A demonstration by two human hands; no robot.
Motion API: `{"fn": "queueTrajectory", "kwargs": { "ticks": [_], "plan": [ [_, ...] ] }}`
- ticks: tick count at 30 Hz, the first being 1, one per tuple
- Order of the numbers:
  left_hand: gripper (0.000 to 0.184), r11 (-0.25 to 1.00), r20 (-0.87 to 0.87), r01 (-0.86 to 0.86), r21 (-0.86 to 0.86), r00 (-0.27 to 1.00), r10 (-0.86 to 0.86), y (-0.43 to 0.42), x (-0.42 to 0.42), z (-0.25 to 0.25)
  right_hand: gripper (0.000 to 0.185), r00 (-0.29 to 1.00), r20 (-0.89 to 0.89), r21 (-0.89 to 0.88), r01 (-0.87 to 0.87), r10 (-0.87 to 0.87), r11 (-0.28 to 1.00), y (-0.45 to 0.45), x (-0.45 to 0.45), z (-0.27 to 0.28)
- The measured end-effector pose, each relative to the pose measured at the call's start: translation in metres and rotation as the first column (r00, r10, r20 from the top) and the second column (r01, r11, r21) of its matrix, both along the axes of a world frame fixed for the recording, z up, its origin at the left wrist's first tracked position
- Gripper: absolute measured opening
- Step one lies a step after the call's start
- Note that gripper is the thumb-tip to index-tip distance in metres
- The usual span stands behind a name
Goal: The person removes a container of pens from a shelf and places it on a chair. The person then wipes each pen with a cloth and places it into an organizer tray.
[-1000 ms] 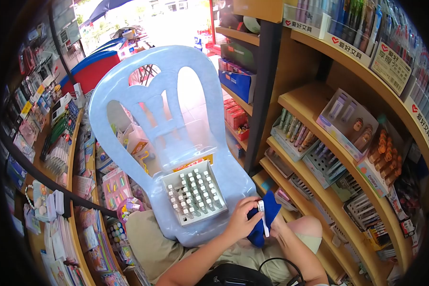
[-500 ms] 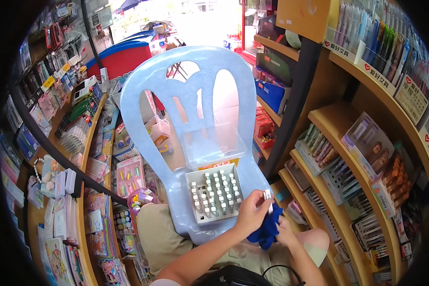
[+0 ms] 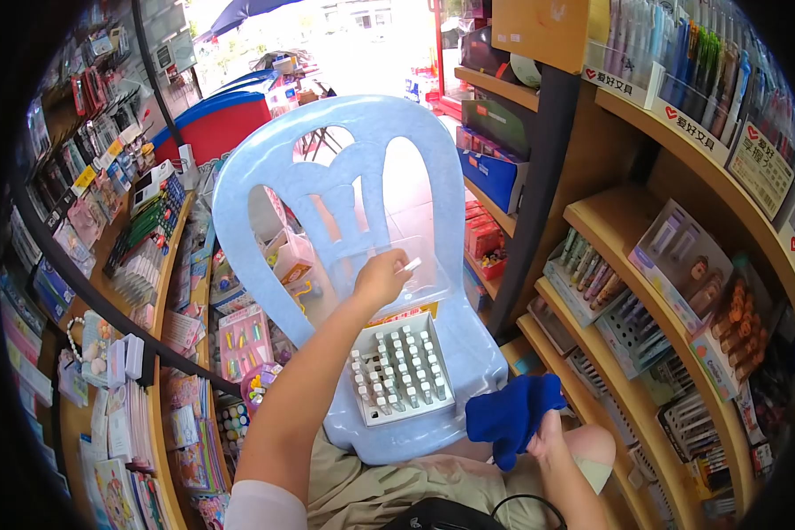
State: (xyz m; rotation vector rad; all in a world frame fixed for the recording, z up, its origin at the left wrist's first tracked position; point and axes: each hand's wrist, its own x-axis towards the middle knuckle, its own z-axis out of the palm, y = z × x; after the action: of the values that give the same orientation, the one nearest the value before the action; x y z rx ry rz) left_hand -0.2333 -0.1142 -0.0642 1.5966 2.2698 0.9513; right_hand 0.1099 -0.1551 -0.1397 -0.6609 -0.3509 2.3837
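Observation:
My left hand (image 3: 382, 281) is stretched forward over the clear plastic lid (image 3: 430, 284), its fingers closed on a small white-capped tube (image 3: 412, 264). Below that hand, a white box (image 3: 367, 410) on the light-blue plastic chair (image 3: 389, 447) holds rows of upright small tubes (image 3: 412, 364) with white caps and a few gaps between them. Low on the right, my right hand (image 3: 548, 435) grips a dark-blue cloth (image 3: 514, 413), which hangs by the front of the chair seat.
Wooden shelves (image 3: 623, 212) with boxed pens rise on the right. On the left stand racks with notebooks (image 3: 119, 481) and small packaged goods. The chair's backrest (image 3: 225, 212) stands behind the box. Several goods lie on the floor beyond, towards a bright doorway.
My left hand has moved from the cloth forward and left to above the lid, carrying the small white-capped tube. The cloth in my right hand has shifted right and spread out.

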Motion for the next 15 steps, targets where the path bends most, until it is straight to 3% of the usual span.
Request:
{"fn": "queueTrajectory", "kwargs": {
  "ticks": [4,7,8,9,12,14,15],
  "plan": [
    [0.020,0.944,-0.097,0.114,-0.311,0.984,-0.150,0.015,-0.036,-0.056,0.045,0.995,-0.101,-0.075,0.014,-0.021,0.997,0.002,0.001,-0.005],
    [0.022,0.830,-0.064,0.235,-0.505,0.949,-0.307,0.019,-0.044,-0.078,0.050,0.993,-0.090,-0.133,0.068,-0.080,0.989,0.008,0.002,0.001],
    [0.022,0.790,-0.045,0.266,-0.552,0.937,-0.347,0.023,-0.047,-0.082,0.055,0.974,-0.222,-0.087,0.023,-0.042,0.996,0.007,0.003,0.006],
    [0.023,0.746,-0.027,0.297,-0.596,0.921,-0.388,0.027,-0.050,-0.087,0.056,0.975,-0.211,-0.083,0.048,-0.064,0.995,0.007,0.003,0.009],
    [0.022,0.845,-0.109,0.200,-0.496,0.951,-0.289,0.017,-0.039,-0.068,0.054,0.966,-0.243,-0.061,0.073,-0.086,0.995,0.009,0.003,0.004],
    [0.020,0.977,-0.003,0.183,-0.110,0.983,-0.184,-0.002,-0.025,-0.044,0.055,0.937,-0.348,-0.060,0.014,-0.034,0.998,0.008,0.001,0.007],
    [0.019,0.985,0.060,0.144,0.091,0.987,-0.149,-0.013,-0.016,-0.027,0.056,0.916,-0.401,-0.056,-0.014,-0.010,0.998,0.008,-0.001,0.009]
  ]
}}
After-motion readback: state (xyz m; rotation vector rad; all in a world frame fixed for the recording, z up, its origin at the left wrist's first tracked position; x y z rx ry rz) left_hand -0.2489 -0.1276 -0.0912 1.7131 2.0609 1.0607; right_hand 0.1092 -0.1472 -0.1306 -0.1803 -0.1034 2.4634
